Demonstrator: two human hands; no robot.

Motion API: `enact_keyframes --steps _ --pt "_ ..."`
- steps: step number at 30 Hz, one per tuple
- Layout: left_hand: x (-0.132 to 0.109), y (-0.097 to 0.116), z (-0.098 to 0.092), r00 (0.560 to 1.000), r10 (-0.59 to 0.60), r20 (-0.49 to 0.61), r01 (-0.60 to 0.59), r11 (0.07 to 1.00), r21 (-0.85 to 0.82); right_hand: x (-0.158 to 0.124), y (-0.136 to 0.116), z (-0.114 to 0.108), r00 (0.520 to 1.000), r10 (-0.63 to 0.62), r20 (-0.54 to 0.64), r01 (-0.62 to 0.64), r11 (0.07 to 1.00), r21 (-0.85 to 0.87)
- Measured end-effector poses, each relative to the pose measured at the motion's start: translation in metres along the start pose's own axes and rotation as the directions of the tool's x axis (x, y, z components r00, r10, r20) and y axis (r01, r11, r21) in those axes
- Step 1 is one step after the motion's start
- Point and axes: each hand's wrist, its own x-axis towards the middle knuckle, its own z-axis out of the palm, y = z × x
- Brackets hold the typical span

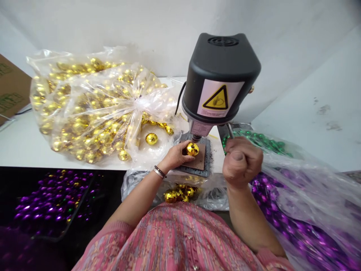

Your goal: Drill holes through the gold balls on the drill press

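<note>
Under the drill chuck: the left hand (175,156) is curled around a gold mirror-faceted ball (192,149) and has firm hold of it, with the ball's top just below the chuck (195,137).

Beside the drill: the right hand (241,162) is raised and closed in a fist, thumb folded over the fingers. A steel feed lever (230,130) ends at the fist, but I cannot tell whether the hand has hold of it.

Left wrist: a dark and silver bracelet (159,172) sits around it.

Drill base: the ball sits over a brown pad (199,161) on a dark metal base plate (209,158), close to the table's front edge.

Drill head: a black bench drill housing (221,71) rises over the plate and carries a yellow warning sticker (217,99).

Back left of the white table (19,145): a knotted clear plastic bag (96,105) is packed with more gold balls. One loose gold ball (151,138) lies just beside it, near the plate.

Below the front edge: a small heap of gold balls (177,194) rests on crumpled clear plastic (214,199).

Right side: green bead strands (255,141) and purple bead strands (282,210) lie in clear plastic.

Far left: purple beads (53,199) sit in a dark tray, and a cardboard box (12,86) stands beyond the table.
</note>
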Motion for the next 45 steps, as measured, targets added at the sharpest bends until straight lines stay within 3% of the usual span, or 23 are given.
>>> enact_keyframes --steps 6,10,12,14,16,19,20,22,26,31,35,38,40,42,45 --pt "-0.012 -0.002 -0.009 1.000 0.006 -0.001 -0.006 0.999 0.035 0.040 -0.022 0.010 0.984 0.146 -0.106 -0.150 0.988 -0.030" --pt "-0.038 -0.009 -0.029 0.984 0.085 0.154 -0.094 0.995 0.047 0.044 -0.024 0.016 0.964 0.212 -0.160 -0.217 0.976 -0.011" --pt "-0.048 -0.013 -0.041 0.981 0.085 0.176 -0.094 0.994 0.047 0.043 -0.023 0.017 0.959 0.219 -0.181 -0.224 0.975 -0.006" --pt "-0.052 -0.020 -0.053 0.999 0.024 0.037 -0.027 0.997 0.068 0.041 -0.023 0.016 0.958 0.216 -0.188 -0.218 0.976 0.010" --pt "-0.047 -0.028 -0.066 0.969 -0.061 -0.238 0.087 0.991 0.102 0.041 -0.023 0.015 0.960 0.221 -0.171 -0.219 0.975 0.031" --pt "-0.032 -0.044 -0.082 0.775 -0.170 -0.609 0.305 0.944 0.123 0.042 -0.023 0.014 0.961 0.236 -0.143 -0.234 0.972 0.033" --pt "-0.026 -0.049 -0.086 0.721 -0.218 -0.658 0.375 0.921 0.106 0.042 -0.023 0.013 0.961 0.236 -0.142 -0.235 0.972 0.025" --pt "-0.018 -0.057 -0.092 0.681 -0.332 -0.653 0.491 0.869 0.070 0.041 -0.023 0.013 0.962 0.233 -0.143 -0.234 0.972 0.011" --pt "-0.009 -0.064 -0.088 0.738 -0.440 -0.512 0.550 0.831 0.079 0.038 -0.023 0.013 0.958 0.250 -0.143 -0.250 0.968 0.016" --pt "-0.009 -0.055 -0.069 0.870 -0.280 -0.405 0.373 0.912 0.172 0.036 -0.022 0.011 0.970 0.224 -0.097 -0.218 0.974 0.061" --pt "-0.018 -0.043 -0.064 0.872 -0.199 -0.447 0.233 0.972 0.021 0.035 -0.022 0.009 0.979 0.195 -0.057 -0.193 0.980 0.042" --pt "-0.027 -0.032 -0.058 0.953 -0.146 -0.266 0.090 0.973 -0.211 0.037 -0.024 0.009 0.979 0.195 -0.063 -0.195 0.981 0.019" --pt "-0.030 -0.026 -0.050 0.988 -0.129 -0.079 0.092 0.929 -0.359 0.041 -0.026 0.011 0.974 0.206 -0.098 -0.208 0.978 -0.005" --pt "-0.029 -0.019 -0.039 0.987 -0.155 0.047 0.160 0.883 -0.441 0.051 -0.029 0.012 0.967 0.231 -0.109 -0.234 0.972 -0.014" --pt "-0.022 -0.008 -0.025 0.970 -0.229 0.084 0.242 0.863 -0.443 0.071 -0.031 0.015 0.959 0.274 -0.066 -0.276 0.961 -0.014"
